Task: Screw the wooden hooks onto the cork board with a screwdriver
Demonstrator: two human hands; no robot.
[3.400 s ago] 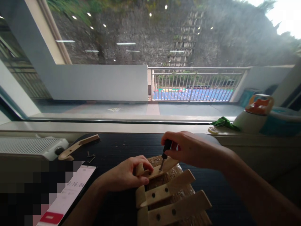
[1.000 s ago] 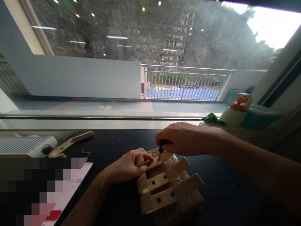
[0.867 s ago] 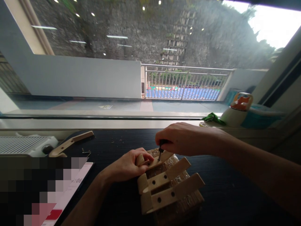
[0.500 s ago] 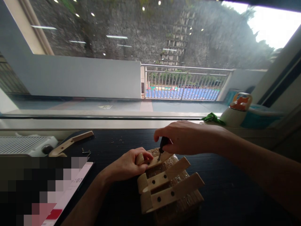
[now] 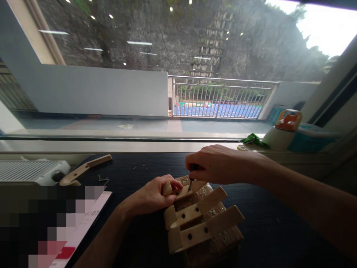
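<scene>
A wooden assembly [image 5: 200,227] of three light slats with dark holes lies on a woven brown block on the dark table [image 5: 264,227]. My left hand [image 5: 152,195] is closed round the left end of the farthest slat [image 5: 181,191]. My right hand [image 5: 219,163] is closed on the black handle of a small screwdriver [image 5: 191,178], held upright with its tip on that slat.
A loose curved wooden piece [image 5: 83,169] and small metal bits [image 5: 103,180] lie at the left. A phone [image 5: 80,232] with a timer rests at the front left, a white ribbed device [image 5: 30,173] behind it. A white and orange container [image 5: 281,132] and a green cloth [image 5: 253,140] sit on the sill.
My right hand has dipped slightly on the screwdriver handle, fingers shifted round it. The left hand and the slats keep their place. The phone timer has advanced.
</scene>
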